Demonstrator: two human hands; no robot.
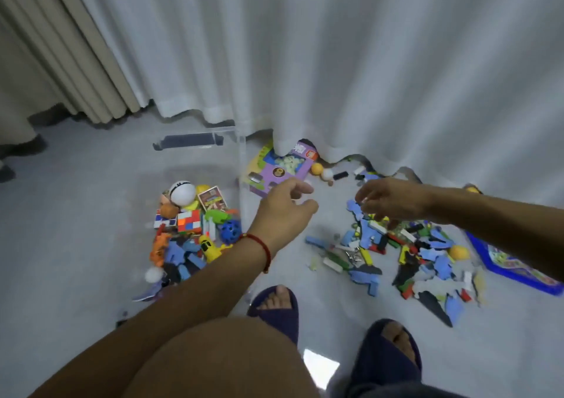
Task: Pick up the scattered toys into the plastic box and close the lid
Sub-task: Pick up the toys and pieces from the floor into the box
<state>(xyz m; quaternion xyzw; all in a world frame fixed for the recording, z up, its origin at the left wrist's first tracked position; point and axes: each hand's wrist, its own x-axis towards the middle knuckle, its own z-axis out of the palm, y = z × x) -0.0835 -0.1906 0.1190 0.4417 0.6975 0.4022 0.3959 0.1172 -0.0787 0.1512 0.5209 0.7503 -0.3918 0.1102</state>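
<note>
Head view: my left hand [283, 205] hangs loose, empty, beside the clear plastic box [241, 165] at nine o'clock. My right hand [387, 199] pinches something small above the puzzle pieces [372, 233] at three o'clock — light, flat, edge-pinch stuff.

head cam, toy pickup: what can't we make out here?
- Right hand: blurred; whether it holds anything is unclear.
- Purple box: top hidden under the curtain.
- Blue tray: partly covered by the right forearm.
- Plastic box: clear walls barely show; no lid made out.
</note>
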